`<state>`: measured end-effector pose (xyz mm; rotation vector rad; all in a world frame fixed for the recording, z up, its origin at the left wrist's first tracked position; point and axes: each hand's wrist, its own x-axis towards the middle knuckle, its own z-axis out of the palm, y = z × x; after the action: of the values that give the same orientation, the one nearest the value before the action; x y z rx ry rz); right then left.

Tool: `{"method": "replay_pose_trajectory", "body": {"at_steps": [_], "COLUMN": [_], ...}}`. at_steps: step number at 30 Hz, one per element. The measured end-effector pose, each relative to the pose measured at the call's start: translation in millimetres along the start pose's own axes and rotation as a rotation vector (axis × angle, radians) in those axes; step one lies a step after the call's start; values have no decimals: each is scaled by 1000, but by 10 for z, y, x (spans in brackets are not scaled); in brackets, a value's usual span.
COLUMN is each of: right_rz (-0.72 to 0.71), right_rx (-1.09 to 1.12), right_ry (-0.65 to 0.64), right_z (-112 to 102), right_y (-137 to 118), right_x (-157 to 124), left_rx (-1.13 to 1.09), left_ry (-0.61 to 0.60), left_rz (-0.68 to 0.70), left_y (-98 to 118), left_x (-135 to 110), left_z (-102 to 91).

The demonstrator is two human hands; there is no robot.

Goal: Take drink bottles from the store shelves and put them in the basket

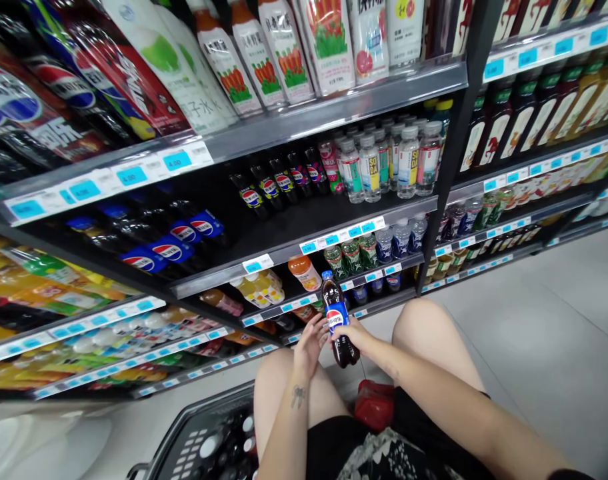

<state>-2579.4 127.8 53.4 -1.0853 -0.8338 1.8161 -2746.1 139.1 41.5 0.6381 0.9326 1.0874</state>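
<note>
In front of my knees, my right hand is wrapped round the lower part of a cola bottle with a blue cap and a blue label. The bottle stands nearly upright, tilted a little to the left. Close against its left side is my left hand, fingers apart and slightly curled; whether they touch the bottle I cannot tell. More cola bottles with blue labels lie on the shelf up to the left. Small dark bottles stand in a row further along that shelf.
A dark plastic basket with several bottles stands on the floor by my left leg. A red bag-like thing lies between my legs. Clear soda bottles fill the middle shelf's right end. The upper shelf edge juts out above.
</note>
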Motion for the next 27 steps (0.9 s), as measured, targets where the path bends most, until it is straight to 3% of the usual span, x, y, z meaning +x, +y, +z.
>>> {"method": "replay_pose_trajectory", "body": {"at_steps": [6, 9, 14, 18, 23, 27], "right_rz": [-217, -301, -238, -147, -154, -148], "right_rx": [-978, -1247, -1232, -1171, -1225, -1227], "right_ry": [216, 166, 118, 75, 69, 25], "right_z": [-91, -109, -98, -72, -33, -18], "right_y": [99, 163, 293, 367, 483, 542], "right_x": [27, 77, 180, 200, 208, 209], "left_rx": [101, 179, 315, 287, 280, 323], "left_ry": [87, 182, 261, 294, 459, 483], "left_rz": [25, 13, -22, -59, -69, -71], "left_y": [-123, -191, -206, -185, -166, -160], "left_x": [28, 34, 52, 61, 43, 15], "left_z": [-65, -96, -100, -85, -74, -61]}}
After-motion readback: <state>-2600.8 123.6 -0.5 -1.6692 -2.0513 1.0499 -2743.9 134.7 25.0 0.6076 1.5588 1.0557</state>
